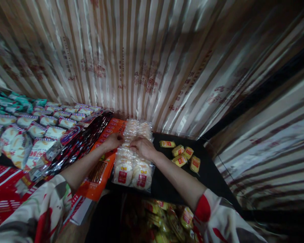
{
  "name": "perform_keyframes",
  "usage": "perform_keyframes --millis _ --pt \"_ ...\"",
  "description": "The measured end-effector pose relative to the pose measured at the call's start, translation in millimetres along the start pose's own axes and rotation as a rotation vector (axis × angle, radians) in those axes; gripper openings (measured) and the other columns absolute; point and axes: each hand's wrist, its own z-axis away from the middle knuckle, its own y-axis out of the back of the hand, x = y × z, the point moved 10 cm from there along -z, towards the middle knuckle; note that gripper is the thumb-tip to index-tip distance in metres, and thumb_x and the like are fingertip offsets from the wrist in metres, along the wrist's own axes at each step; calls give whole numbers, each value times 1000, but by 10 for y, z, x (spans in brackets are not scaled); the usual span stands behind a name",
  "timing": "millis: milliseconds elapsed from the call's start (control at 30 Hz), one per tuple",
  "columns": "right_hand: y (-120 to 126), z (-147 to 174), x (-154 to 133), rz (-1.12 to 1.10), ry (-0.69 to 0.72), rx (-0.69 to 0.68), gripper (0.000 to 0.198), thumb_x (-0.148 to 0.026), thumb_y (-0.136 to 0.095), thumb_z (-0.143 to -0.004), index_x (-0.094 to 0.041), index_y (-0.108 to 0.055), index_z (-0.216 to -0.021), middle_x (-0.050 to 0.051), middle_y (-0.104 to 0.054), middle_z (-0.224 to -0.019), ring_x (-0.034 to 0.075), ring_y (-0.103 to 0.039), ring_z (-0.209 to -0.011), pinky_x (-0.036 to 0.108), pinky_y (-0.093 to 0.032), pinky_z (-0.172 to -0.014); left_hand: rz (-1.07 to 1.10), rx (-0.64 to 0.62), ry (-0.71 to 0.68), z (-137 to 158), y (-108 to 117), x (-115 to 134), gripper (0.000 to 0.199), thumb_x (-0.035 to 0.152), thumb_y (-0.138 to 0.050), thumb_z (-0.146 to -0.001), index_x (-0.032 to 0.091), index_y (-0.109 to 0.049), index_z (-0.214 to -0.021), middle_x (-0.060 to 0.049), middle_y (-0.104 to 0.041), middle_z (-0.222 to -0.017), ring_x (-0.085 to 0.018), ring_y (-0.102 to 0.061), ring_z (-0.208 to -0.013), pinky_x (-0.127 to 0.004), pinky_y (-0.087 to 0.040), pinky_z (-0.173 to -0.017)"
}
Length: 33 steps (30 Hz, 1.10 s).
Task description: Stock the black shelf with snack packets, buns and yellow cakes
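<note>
Clear twin-pack rice cracker packets (132,173) with red and yellow labels lie overlapping in a column on the black tabletop. At the column's left edge, my left hand (113,141) has its fingers pinched on the edge of a rice cracker packet. My right hand (143,148) lies over the column's middle, fingers curled down and closed on the same part of the row. Its palm and wrist hide some packets beneath. Left of the column, partly under my left forearm, is an orange snack bag (93,185) picturing brown sticks.
Several small yellow packets (179,160) lie on the black tabletop (207,175) at right. More yellow packets (164,219) fill a container below the near edge. Rows of white-and-red snack packets (48,120) and green packets (8,101) stand left. A striped curtain (131,67) hangs behind.
</note>
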Motion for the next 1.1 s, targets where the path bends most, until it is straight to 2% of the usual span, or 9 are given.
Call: perform_keyframes --millis 200,367,500,633,800,933,1100 --pt "-30 -56 -20 50 -36 -17 15 -19 -55 -84 -17 -69 -78 4 -70 -81 15 -58 -78 29 -33 -86 15 19 14 6 8 -40 6 18 -55 -67 15 -60 -67 2 -59 -58 -10 -50 -51 -20 -36 -50" --pt "-16 -26 37 148 -108 36 22 -22 -47 -88 -14 -67 -83 10 -68 -90 20 -56 -88 32 -34 -89 78 3 18 61 30 -57 17 30 -54 -74 15 -62 -73 1 -59 -59 -10 -49 -51 -20 -35 -47" --pt "-24 -19 44 160 -132 58 23 -24 -46 -89 -15 -67 -86 11 -67 -93 22 -54 -95 33 -34 -91 161 -41 -8 112 31 -27 22 32 -63 -67 15 -61 -81 1 -61 -66 -10 -51 -55 -19 -37 -47" --pt "5 -4 53 141 -178 73 22 -23 -47 -89 -15 -67 -86 11 -65 -94 21 -53 -95 34 -33 -90 131 1 -19 109 70 -24 14 24 -64 -63 16 -60 -74 1 -61 -65 -12 -53 -59 -20 -40 -50" --pt "152 80 -58 86 -71 132 19 -25 -49 -89 -18 -66 -90 8 -64 -92 20 -52 -92 33 -34 -88 97 62 -44 89 83 -10 9 23 -62 -63 16 -60 -67 1 -62 -64 -13 -56 -62 -23 -43 -56" --pt "108 116 -129 24 42 49 20 -27 -52 -88 -19 -68 -80 5 -66 -82 17 -55 -84 32 -33 -88 115 81 -33 99 89 -28 8 23 -62 -63 16 -59 -67 1 -62 -63 -14 -56 -62 -23 -43 -58" --pt "15 78 -119 38 27 9 15 -20 -56 -83 -18 -67 -73 3 -67 -74 16 -56 -75 30 -34 -87 98 78 -24 111 95 -16 8 21 -61 -65 16 -60 -70 0 -63 -67 -14 -57 -64 -24 -43 -61"
